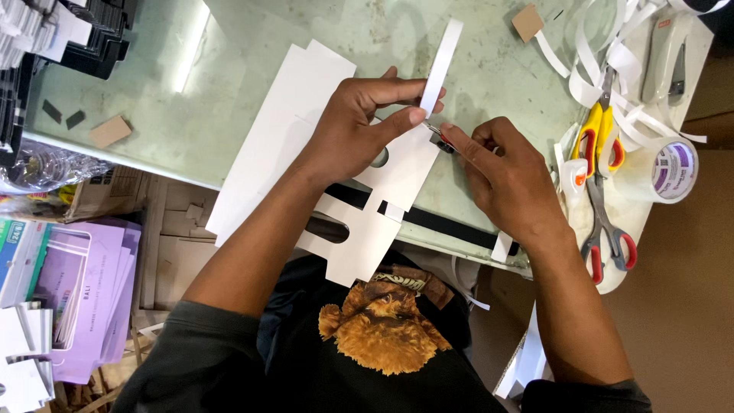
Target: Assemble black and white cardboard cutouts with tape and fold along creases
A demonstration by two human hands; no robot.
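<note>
1. My left hand (355,126) pinches white strip (441,65) w/ thumb & forefinger, over card (283,130) at table's (252,46) near edge.
2. My right hand (508,180) fingers closed on small red-tipped tool (442,138); mostly hidden, can't tell what kind.

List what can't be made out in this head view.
- Small tool in right hand: hidden by its fingers; only a red-and-metal tip shows.
- Flat white die-cut card: middle covered by left hand.
- Narrow white paper strip: lower end hidden by left thumb.
- White stapler: partly under paper offcuts.
</note>
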